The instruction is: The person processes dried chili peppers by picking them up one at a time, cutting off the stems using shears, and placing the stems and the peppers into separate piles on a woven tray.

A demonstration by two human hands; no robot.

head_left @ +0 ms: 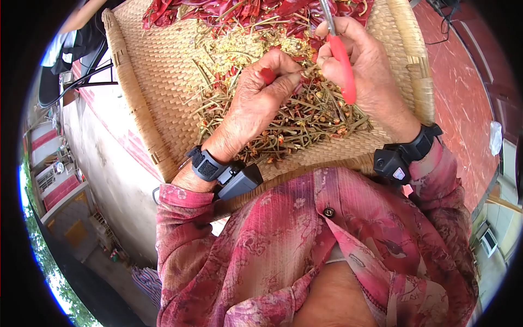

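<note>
A small red dried chilli pepper (268, 75) is pinched between the fingers (291, 82) of the left hand (261, 101), which are curled closed around it above the middle of a large woven straw winnowing tray (158, 71). The chilli's stem end is turned toward the right hand (359, 65), and the two hands are almost touching there. A pair of red-handled scissors (342, 57) is gripped in the right hand, the fingers being wrapped tightly round the handle and the metal blades pointing up and away; whether the blades are parted cannot be told.

Directly under both hands, a heap of cut greenish-brown stems and seeds (305, 117) is spread over the tray. At the far edge of the tray, a pile of whole dark-red dried chillies (229, 11) is seen.

A black band with a small black device (226, 171) is worn on the left wrist, and a like one (400, 158) on the right. A pink flowered shirt (305, 245) is worn by the person. A red-painted floor (460, 92) is seen to the right of the tray.
</note>
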